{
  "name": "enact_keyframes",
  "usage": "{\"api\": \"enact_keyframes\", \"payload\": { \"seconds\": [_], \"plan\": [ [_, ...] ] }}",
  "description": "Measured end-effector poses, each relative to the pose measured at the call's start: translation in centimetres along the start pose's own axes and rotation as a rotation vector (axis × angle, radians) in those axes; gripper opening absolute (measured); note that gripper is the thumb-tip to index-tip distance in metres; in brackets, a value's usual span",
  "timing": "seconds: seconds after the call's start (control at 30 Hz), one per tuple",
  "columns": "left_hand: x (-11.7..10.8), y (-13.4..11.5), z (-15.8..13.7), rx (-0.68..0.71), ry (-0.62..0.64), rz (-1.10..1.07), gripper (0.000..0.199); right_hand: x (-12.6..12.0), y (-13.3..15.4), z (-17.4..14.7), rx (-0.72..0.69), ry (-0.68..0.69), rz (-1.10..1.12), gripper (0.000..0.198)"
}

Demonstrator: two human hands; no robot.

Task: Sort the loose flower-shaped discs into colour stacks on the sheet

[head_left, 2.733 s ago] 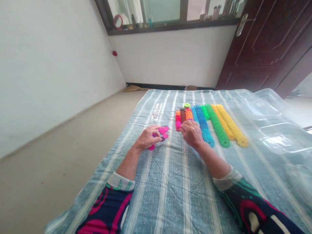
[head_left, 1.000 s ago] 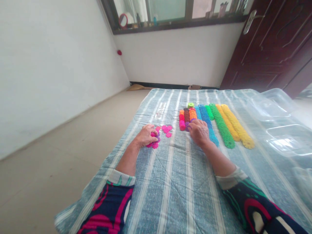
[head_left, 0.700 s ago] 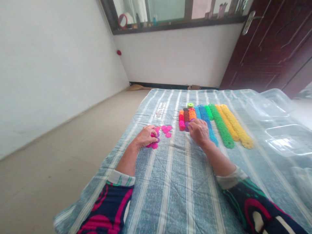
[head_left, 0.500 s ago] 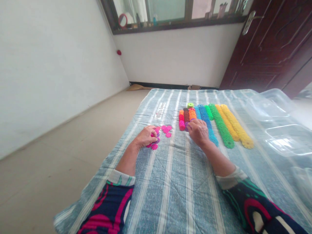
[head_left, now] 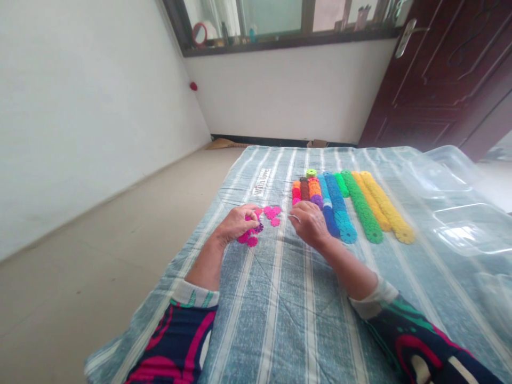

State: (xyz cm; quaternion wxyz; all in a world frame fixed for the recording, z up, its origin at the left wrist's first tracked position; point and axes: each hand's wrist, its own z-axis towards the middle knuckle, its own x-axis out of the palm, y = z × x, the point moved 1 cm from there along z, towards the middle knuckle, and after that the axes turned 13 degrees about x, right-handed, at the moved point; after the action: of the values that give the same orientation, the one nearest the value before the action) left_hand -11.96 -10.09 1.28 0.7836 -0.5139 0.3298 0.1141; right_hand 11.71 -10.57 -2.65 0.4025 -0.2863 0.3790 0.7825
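Observation:
My left hand (head_left: 237, 224) is closed in a pinch just above a loose group of pink, notched plastic discs (head_left: 252, 241). Whatever lies between its fingertips is hidden. A dark purple disc (head_left: 260, 228) shows right beside the fingers. Further right is a small cluster of pink discs (head_left: 272, 212) lying flat. My right hand (head_left: 311, 224) has its fingers curled together at the near end of the short stacks, with a thin pale edge at the fingertips that I cannot identify. It partly covers the red and pink stack (head_left: 296, 192). A purple end (head_left: 317, 201) of the orange stack shows behind it.
Rows of stacked discs lie side by side: blue (head_left: 343, 216), green (head_left: 362, 210) and yellow (head_left: 388, 208). Clear plastic containers (head_left: 466, 229) stand at the right. A striped cloth (head_left: 276, 298) covers the surface, whose left edge drops to the floor.
My right hand has moved left and slightly towards me, away from the purple end of the orange stack, uncovering it and the blue stacks. My left hand has stayed over the pink discs.

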Motion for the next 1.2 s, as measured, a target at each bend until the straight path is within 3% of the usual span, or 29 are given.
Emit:
{"api": "enact_keyframes", "payload": {
  "seconds": [0.1, 0.33, 0.47, 0.6, 0.8, 1.2],
  "plan": [
    [0.7, -1.5, 0.1, 0.054, -0.006, -0.048, 0.014, 0.6, 1.5, -0.5, -0.051, 0.060, 0.087, 0.008],
    [2.5, -2.6, 0.4, 0.135, 0.010, -0.092, 0.016, 1.1, 3.0, -0.9, -0.017, 0.125, 0.206, 0.015],
    [3.2, -2.4, 0.5, 0.186, -0.004, -0.068, 0.015, 0.8, 2.6, -0.4, 0.013, 0.177, 0.273, 0.017],
    [3.3, -1.4, 0.7, 0.238, -0.100, 0.086, 0.011, -0.3, 0.3, 0.7, 0.084, 0.126, 0.184, 0.021],
    [2.4, 1.1, 1.0, 0.136, -0.224, 0.356, 0.009, -2.2, -3.7, 1.5, 0.287, 0.045, -0.062, 0.026],
    [1.6, 1.9, 1.0, 0.038, -0.228, 0.417, 0.006, -1.1, -4.3, 0.8, 0.244, 0.070, -0.187, 0.027]
  ]
}}
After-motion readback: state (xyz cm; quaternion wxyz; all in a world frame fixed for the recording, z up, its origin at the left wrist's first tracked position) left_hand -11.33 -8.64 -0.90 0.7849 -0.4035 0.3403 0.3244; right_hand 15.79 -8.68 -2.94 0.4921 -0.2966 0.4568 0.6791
